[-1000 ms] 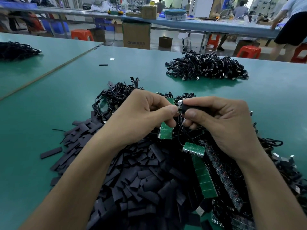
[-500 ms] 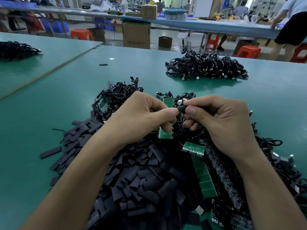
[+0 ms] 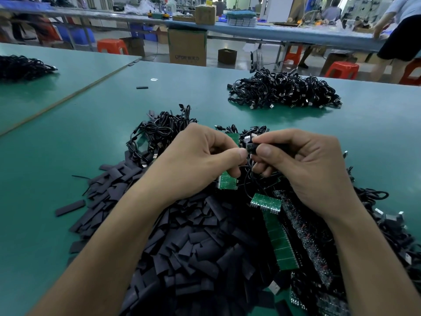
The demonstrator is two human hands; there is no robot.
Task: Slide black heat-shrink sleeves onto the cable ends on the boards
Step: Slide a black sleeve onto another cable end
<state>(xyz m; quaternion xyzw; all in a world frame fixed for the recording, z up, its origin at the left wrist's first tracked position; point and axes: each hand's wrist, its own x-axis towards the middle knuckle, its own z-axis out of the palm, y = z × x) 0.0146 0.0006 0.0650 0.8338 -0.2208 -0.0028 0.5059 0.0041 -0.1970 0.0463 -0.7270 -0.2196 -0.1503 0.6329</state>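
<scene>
My left hand (image 3: 200,160) holds a green circuit board (image 3: 226,181) upright, thumb and fingers curled round it. My right hand (image 3: 303,165) pinches a black heat-shrink sleeve (image 3: 250,147) between thumb and forefinger, right at the left thumb tip; thin black cable runs down from it. A big heap of flat black sleeves (image 3: 193,247) lies under my forearms. More green boards (image 3: 279,242) with wired cables lie to the right of the heap.
A pile of black cables (image 3: 282,90) sits at the far right of the green table (image 3: 68,144); another coil bundle (image 3: 159,131) lies just beyond my left hand. One loose sleeve (image 3: 142,87) lies far out. Stools, boxes and people stand beyond the table.
Both hands have stayed almost in place; the fingertips shifted slightly closer, the sleeve nudged leftward against the left thumb.
</scene>
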